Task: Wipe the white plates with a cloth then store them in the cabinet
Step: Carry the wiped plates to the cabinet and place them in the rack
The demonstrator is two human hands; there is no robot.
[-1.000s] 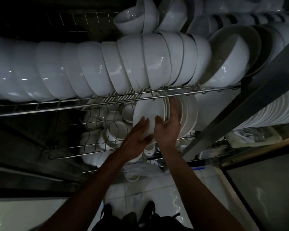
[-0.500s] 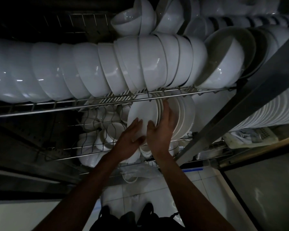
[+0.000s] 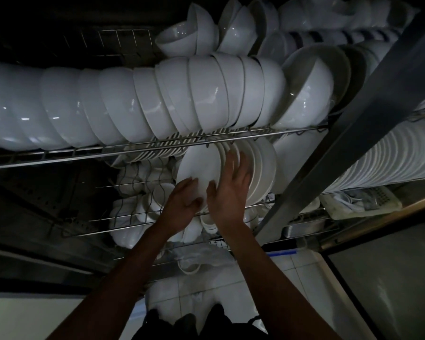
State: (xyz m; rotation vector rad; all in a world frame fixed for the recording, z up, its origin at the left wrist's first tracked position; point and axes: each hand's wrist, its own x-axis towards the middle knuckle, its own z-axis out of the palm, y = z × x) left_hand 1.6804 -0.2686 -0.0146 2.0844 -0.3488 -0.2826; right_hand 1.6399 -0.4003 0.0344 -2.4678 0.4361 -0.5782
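A white plate stands on edge on the lower wire rack of the cabinet, at the left end of a row of upright white plates. My right hand holds the front plate, thumb on its face and fingers spread over the rims behind it. My left hand rests against the plate's lower edge with relaxed fingers. No cloth is in view.
Nested white bowls fill the upper rack just above my hands. Small cups sit left of the plates. A grey door frame slants at the right, with a long plate stack and a basket beyond.
The front plate has tilted in closer to the row. My right fingers have spread over the neighbouring rims, and my left hand has slid down to the plate's lower edge.
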